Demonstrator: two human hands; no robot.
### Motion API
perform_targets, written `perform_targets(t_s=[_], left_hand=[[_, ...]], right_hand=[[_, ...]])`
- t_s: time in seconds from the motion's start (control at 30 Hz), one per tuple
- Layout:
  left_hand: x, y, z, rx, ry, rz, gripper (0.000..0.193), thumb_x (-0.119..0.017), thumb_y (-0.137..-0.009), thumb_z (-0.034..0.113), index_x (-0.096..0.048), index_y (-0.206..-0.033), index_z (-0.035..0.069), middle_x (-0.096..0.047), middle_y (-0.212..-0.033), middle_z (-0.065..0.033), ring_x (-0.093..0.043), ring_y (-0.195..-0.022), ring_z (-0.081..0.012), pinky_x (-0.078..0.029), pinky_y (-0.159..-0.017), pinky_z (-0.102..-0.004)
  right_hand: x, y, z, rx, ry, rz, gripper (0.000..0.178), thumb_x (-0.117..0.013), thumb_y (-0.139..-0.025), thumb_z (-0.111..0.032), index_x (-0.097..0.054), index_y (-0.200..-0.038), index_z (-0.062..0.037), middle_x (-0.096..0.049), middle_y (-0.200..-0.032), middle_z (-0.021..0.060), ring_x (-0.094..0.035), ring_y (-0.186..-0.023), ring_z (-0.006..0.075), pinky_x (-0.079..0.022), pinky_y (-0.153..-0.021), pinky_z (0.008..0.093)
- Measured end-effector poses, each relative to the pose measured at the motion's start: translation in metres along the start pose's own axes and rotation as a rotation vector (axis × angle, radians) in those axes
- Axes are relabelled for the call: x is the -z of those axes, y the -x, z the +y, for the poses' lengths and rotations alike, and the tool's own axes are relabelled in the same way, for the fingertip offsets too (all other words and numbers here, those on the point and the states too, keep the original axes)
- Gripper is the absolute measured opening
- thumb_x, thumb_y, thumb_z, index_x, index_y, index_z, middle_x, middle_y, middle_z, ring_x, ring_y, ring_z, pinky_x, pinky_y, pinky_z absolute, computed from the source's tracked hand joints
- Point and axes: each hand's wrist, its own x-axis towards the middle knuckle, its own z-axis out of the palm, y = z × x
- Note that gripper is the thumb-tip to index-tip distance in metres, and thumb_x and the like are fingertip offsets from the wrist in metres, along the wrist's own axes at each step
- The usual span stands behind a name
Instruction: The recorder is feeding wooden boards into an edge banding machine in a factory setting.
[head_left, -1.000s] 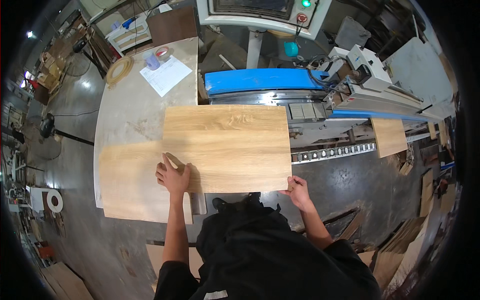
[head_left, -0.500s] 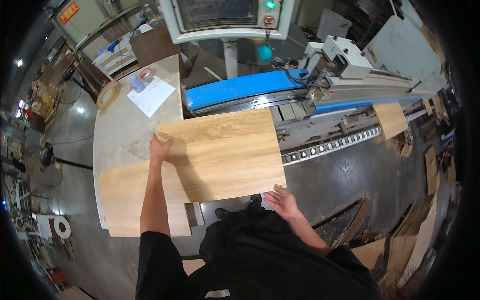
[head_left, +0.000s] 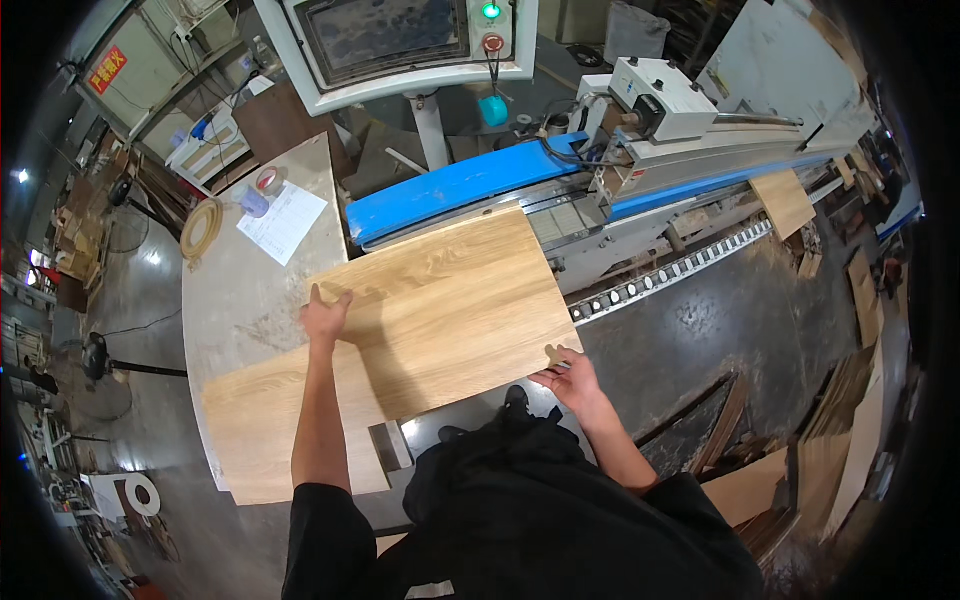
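A wood-grain board spans from the table's right part to the machine's front edge. My left hand grips its left end, thumb and fingers spread along the edge. At the near right corner my right hand holds the board, thumb on top and fingers underneath. A second wood-grain board lies on the pale table, partly covered by the held one. My left forearm passes over this lower board.
Behind the held board runs the machine's blue cover, with a control screen above. A roller rail extends right, where another board rests. Paper and tape rolls lie on the table. Scrap panels lean at right.
The view has turned slightly. The held board appears more tilted, its right end angled up, and my right hand has closed its thumb over the near corner. My left hand keeps its hold.
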Motion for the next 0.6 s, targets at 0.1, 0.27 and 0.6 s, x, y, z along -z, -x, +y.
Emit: perform_targets(t_s=[0.1,0.27,0.6], left_hand=[[-0.004,-0.008,-0.017,-0.007,0.047,0.021,0.111,-0.081,-0.07,0.065,-0.044,-0.155,0.004,-0.06,-0.13,-0.0362,-0.057,-0.125,-0.0481,-0.046,-0.108,-0.0503],[-0.013,0.002,0.027,-0.018,0.034,-0.061,0.113,-0.079,-0.071,0.069,-0.042,-0.156,0.004,-0.062,-0.128,-0.0345,-0.058,-0.126,-0.0471,-0.046,-0.109,-0.0499],[-0.024,0.003,0.048,-0.057,0.211,-0.185,0.114,-0.081,-0.078,0.059,-0.03,-0.159,-0.002,-0.059,-0.141,-0.0303,-0.057,-0.132,-0.0414,-0.045,-0.11,-0.0426]], right_hand=[[-0.004,-0.006,-0.009,0.016,0.058,-0.009,0.05,-0.059,-0.1,-0.023,-0.045,-0.138,0.0062,-0.051,-0.132,0.0339,-0.056,-0.125,0.0489,-0.05,-0.104,0.0646],[0.018,-0.004,-0.04,0.06,0.04,-0.012,0.052,-0.058,-0.099,-0.024,-0.044,-0.139,0.0064,-0.051,-0.133,0.0334,-0.056,-0.124,0.0488,-0.051,-0.103,0.0648],[0.034,-0.013,-0.081,0.08,0.106,0.044,0.057,-0.052,-0.101,-0.031,-0.042,-0.141,0.0086,-0.052,-0.137,0.03,-0.056,-0.127,0.0476,-0.048,-0.106,0.0653]])
